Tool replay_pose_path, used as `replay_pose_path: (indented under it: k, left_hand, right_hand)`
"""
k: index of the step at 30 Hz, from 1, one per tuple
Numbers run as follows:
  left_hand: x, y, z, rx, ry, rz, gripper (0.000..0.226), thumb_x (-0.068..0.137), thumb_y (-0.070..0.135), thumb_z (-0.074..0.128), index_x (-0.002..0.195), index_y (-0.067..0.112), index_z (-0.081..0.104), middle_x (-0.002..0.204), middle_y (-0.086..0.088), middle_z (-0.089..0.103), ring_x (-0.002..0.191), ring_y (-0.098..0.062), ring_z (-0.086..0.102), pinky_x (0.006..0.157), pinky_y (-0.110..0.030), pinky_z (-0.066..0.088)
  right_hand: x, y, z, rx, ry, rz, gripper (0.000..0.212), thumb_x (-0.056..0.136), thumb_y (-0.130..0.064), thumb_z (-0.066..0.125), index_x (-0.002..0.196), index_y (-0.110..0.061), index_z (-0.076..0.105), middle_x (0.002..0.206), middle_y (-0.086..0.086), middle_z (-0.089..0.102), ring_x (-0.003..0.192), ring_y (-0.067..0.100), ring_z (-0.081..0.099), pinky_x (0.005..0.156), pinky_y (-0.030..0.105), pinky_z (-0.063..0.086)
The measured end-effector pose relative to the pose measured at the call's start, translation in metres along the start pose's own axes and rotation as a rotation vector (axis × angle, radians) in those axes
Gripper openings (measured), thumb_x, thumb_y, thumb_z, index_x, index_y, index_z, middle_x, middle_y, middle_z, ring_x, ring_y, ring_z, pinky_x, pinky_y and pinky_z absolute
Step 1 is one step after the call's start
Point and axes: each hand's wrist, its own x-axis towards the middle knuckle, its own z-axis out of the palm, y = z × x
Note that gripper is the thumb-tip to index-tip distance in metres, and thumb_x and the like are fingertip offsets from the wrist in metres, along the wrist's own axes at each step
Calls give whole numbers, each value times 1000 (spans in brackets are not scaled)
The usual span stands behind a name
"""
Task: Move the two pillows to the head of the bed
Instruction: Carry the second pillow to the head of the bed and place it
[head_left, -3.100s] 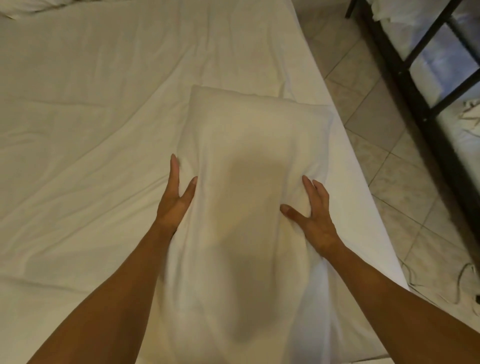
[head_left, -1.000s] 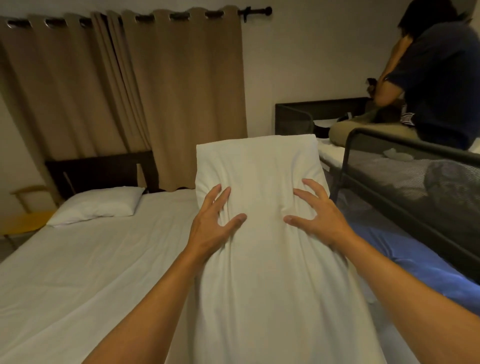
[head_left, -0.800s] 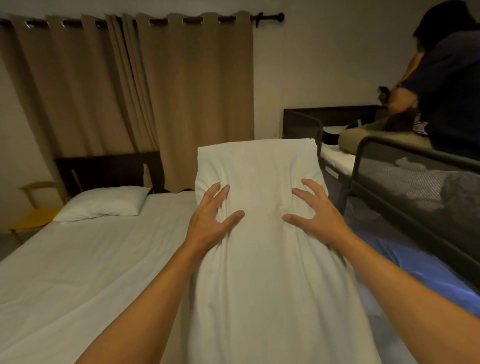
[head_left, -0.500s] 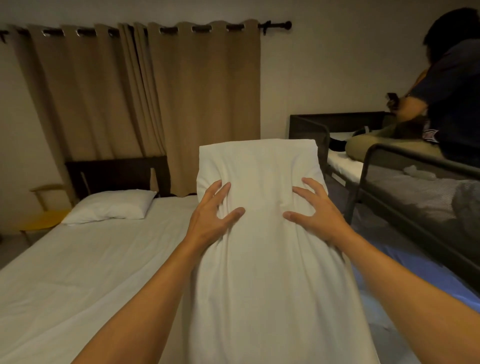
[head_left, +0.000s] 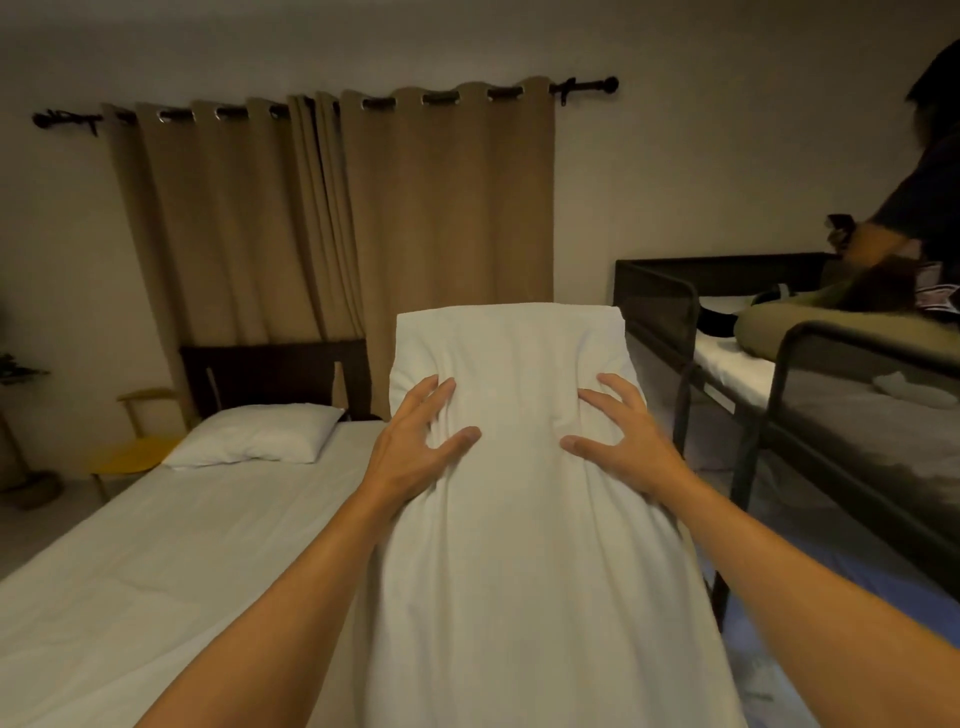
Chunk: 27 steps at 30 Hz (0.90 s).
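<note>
I hold a long white pillow (head_left: 514, 519) upright in front of me, lifted off the bed. My left hand (head_left: 415, 447) grips its left side with fingers spread, and my right hand (head_left: 618, 441) grips its right side the same way. A second white pillow (head_left: 254, 434) lies flat at the head of the bed (head_left: 156, 561), on the left side against the dark headboard (head_left: 270, 374). The held pillow hides the right half of the bed's head.
Brown curtains (head_left: 337, 218) hang behind the headboard. A black metal bunk bed (head_left: 769, 395) stands close on the right, with a person (head_left: 914, 244) sitting on its upper bunk. A yellow chair (head_left: 135, 447) is left of the bed.
The pillow was lying on the bed under my hands; I have lifted it upright. Over the last second my view has moved closer to the head of the bed, grip unchanged.
</note>
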Motion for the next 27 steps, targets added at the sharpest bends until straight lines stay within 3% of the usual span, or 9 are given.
replay_pose_path:
  k: [6, 11, 17, 27]
  left_hand:
    - [72, -18, 57, 69, 36, -32, 84, 79, 76, 52, 152, 41, 30, 162, 15, 20, 146, -11, 23, 117, -42, 25]
    - [147, -35, 155, 50, 28, -61, 79, 81, 73, 56, 150, 44, 32, 159, 23, 20, 141, 2, 24, 114, -30, 25]
    - [208, -17, 252, 7, 35, -126, 76, 82, 67, 61, 149, 41, 37, 159, 23, 23, 141, 6, 23, 111, -19, 21]
    - [261, 16, 283, 66, 86, -123, 74, 83, 67, 62, 148, 43, 38, 158, 22, 26, 142, 4, 24, 114, -25, 23]
  right_hand:
    - [72, 75, 7, 79, -20, -29, 86, 66, -75, 63, 140, -39, 41, 152, -26, 15, 136, 7, 26, 107, 32, 30]
    - [144, 182, -4, 99, -51, -21, 83, 67, -72, 66, 140, -41, 41, 152, -27, 15, 136, 7, 27, 110, 36, 32]
    - [211, 287, -40, 108, -113, -37, 81, 68, -70, 67, 140, -40, 42, 151, -27, 16, 137, 7, 26, 112, 37, 30]
    - [258, 331, -80, 187, -137, -86, 79, 66, -71, 67, 136, -41, 46, 147, -30, 18, 134, 5, 28, 110, 33, 30]
